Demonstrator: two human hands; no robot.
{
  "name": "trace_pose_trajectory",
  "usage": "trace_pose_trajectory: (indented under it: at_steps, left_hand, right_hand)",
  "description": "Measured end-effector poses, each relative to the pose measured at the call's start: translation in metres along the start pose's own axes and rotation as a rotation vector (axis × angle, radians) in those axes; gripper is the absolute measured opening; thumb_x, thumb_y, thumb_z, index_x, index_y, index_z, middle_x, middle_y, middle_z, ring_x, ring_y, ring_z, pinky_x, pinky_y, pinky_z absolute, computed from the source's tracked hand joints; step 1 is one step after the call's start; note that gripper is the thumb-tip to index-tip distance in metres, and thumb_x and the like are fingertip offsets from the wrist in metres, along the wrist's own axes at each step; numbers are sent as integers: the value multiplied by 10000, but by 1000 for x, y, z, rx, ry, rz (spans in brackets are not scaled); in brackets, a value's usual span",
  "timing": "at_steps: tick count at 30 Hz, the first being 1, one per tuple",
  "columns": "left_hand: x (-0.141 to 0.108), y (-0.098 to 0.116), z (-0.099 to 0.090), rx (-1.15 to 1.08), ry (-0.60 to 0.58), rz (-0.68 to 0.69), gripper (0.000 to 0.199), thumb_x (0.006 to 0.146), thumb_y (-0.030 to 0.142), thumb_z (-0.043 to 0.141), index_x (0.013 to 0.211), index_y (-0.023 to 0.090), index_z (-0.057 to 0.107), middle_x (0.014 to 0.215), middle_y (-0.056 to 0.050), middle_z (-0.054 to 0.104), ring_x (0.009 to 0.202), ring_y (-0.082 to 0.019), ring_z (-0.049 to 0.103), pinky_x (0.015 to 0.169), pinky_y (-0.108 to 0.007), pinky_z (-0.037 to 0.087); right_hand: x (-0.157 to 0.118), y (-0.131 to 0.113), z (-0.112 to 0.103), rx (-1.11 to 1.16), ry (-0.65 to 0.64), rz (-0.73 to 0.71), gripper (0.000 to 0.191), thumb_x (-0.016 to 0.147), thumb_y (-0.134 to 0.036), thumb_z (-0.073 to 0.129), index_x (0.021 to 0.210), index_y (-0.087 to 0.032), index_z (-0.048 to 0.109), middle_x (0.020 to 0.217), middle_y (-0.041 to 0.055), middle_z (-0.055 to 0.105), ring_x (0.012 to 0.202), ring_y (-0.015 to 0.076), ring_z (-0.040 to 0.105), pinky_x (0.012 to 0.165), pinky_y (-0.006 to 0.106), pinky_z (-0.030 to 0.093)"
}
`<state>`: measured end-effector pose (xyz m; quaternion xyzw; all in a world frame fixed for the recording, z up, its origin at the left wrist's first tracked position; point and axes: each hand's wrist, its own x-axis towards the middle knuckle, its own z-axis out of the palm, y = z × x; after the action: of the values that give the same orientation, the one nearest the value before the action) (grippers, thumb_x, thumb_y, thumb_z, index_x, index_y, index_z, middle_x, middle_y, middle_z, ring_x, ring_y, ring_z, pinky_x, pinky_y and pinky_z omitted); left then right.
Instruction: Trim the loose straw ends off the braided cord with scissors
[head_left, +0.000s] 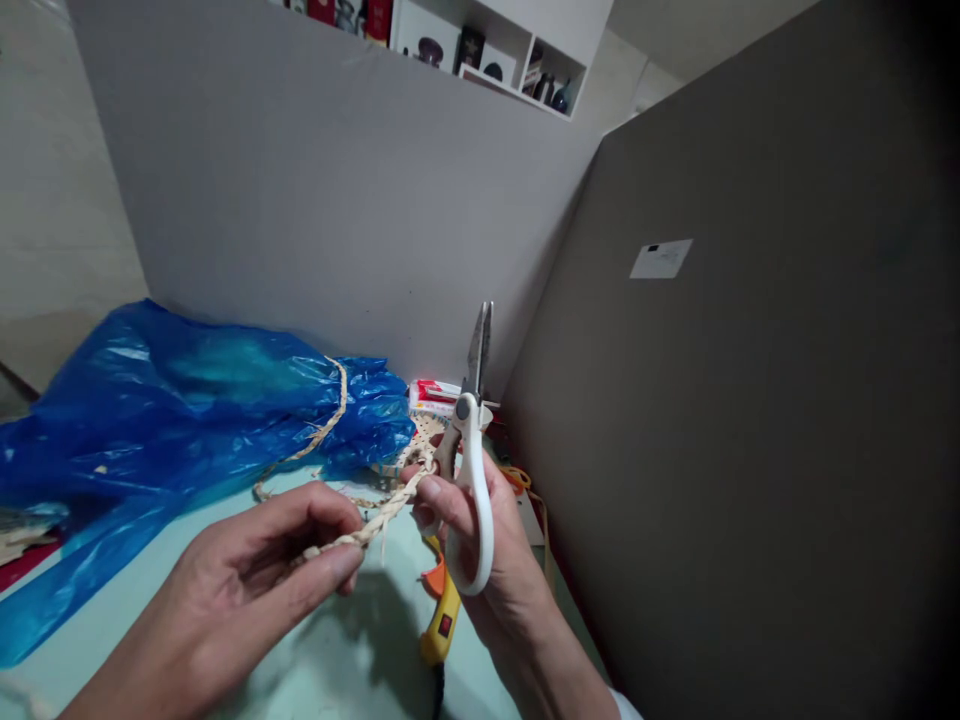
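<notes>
A pale braided cord (382, 520) runs between my two hands, with a thin loose strand hanging from it. My left hand (277, 570) pinches the cord's lower left part between thumb and fingers. Farther right, my right hand (472, 520) grips the cord with thumb and fingertips and also holds white-handled scissors (474, 440). The scissors point upward, their blades nearly together and away from the cord. More braid (330, 425) lies across a blue plastic bag and curves down onto the table.
The blue plastic bag (210, 390) covers the table's left side. A yellow tool (441, 620) with a red switch lies on the pale green table (322, 650). Behind are a red-and-white packet (435, 396) and grey partitions (337, 190), (720, 400).
</notes>
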<state>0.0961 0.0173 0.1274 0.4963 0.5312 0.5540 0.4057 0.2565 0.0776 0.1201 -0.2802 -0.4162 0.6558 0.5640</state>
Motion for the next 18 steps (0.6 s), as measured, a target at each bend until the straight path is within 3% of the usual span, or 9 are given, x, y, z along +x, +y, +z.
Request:
trace_pose_trajectory:
  at_steps: [5, 11, 15, 18]
  left_hand:
    - [-1, -6, -3, 144, 20, 63, 163, 703, 445, 757, 650, 297, 715, 641, 64, 621, 589, -118, 533, 576, -160, 435]
    - [3, -26, -15, 227, -124, 108, 261, 770, 554, 742, 763, 294, 718, 659, 40, 616, 573, -141, 539, 533, -191, 431]
    - [2, -18, -11, 249, -44, 103, 245, 722, 538, 778, 759, 298, 746, 726, 16, 697, 654, -179, 609, 545, -189, 455]
    - [1, -10, -7, 181, -59, 38, 231, 696, 525, 798, 767, 307, 768, 802, 1, 751, 780, -230, 684, 617, -191, 512]
  right_hand:
    - [-5, -4, 3, 34, -22, 12, 449, 640, -289, 938, 937, -179, 619, 763, -2, 713, 618, 78, 539, 605, 191, 417]
    - [-6, -3, 4, 31, -50, 12, 428, 656, -265, 931, 915, -174, 602, 762, 5, 716, 611, 73, 547, 601, 187, 421]
    - [-5, -3, 3, 56, -31, 11, 461, 642, -269, 935, 952, -168, 609, 739, -18, 678, 620, 73, 546, 595, 181, 405]
    - [-5, -4, 3, 57, -32, 15, 457, 646, -270, 927, 952, -164, 605, 741, -20, 668, 619, 72, 538, 598, 187, 399]
